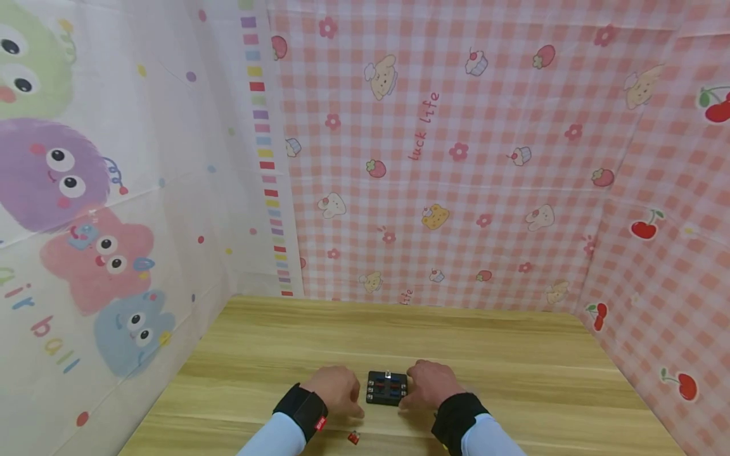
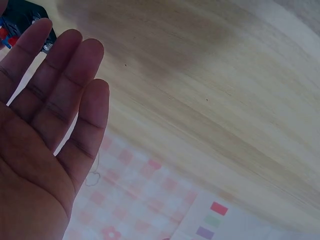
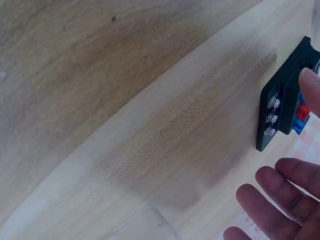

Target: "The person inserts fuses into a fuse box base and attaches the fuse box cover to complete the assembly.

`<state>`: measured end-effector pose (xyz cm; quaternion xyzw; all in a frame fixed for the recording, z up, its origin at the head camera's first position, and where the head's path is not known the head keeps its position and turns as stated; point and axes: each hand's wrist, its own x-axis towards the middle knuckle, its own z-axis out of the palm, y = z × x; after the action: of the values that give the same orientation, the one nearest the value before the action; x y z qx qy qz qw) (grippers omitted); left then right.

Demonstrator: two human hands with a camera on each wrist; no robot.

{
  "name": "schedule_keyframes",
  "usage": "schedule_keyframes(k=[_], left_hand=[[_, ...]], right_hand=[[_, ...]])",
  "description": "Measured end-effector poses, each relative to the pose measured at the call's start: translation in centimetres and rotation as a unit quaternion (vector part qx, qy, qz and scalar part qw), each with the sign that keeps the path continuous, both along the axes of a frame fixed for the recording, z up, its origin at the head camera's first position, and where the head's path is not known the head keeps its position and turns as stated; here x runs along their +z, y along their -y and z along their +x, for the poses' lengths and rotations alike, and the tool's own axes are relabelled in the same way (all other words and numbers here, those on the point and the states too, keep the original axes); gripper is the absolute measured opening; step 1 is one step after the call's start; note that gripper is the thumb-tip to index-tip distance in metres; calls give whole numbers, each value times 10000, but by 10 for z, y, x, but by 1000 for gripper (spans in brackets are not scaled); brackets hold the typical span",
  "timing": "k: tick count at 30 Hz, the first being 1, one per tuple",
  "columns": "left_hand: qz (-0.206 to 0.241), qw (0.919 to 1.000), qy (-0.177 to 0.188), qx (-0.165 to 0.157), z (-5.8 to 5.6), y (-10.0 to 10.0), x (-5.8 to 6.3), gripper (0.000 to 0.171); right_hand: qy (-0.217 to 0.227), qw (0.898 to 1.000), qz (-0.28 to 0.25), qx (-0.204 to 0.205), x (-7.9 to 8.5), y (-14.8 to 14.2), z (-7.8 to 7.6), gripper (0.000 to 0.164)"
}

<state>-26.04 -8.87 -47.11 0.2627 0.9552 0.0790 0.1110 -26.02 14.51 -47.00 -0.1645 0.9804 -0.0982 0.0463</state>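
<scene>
A black fuse block (image 1: 387,400) lies on the table between the two hands, with blue and red blade fuses in its middle and metal screws along its sides. My left hand (image 1: 336,389) is just left of it; the left wrist view shows the fingers extended and the palm bare. At the block's right edge is my right hand (image 1: 431,385). In the right wrist view its thumb (image 3: 312,90) overlaps the block, while the other fingers (image 3: 267,210) are spread apart from it. Nearer the body, a small red piece (image 1: 354,437) lies on the table.
The wood-grain table (image 1: 274,354) meets a pink checked cloth (image 1: 445,190) at the back and a white cartoon-print cloth (image 1: 188,158) on the left. A clear plastic piece (image 3: 147,225) lies near the right hand. Both wrists wear black straps (image 1: 300,408).
</scene>
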Motion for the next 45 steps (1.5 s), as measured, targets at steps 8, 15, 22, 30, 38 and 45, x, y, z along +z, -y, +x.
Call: schedule_keyframes(k=[8,15,22,30,38,45], left_hand=[[84,9996,261,-19,2,-1,0,25],[138,9985,509,108,4,-1,-2,26],[43,9982,587,70,5,-2,0,27],[-154,9977,645,127,10,-6,2,25],[-199,9975,674,76,9,-7,-2,24],[-202,9985,492,-115,5,-6,-4,23]], right_hand=[[-20,10000,23,-2,2,0,0,62],[-69,10000,35,-21,1,-2,0,60],[-66,10000,-6,-27,0,-3,-1,61],[33,10000,-33,-41,2,-3,-2,61],[71,9999,-34,-81,1,-3,0,60],[46,10000,5,-78,-1,-3,0,60]])
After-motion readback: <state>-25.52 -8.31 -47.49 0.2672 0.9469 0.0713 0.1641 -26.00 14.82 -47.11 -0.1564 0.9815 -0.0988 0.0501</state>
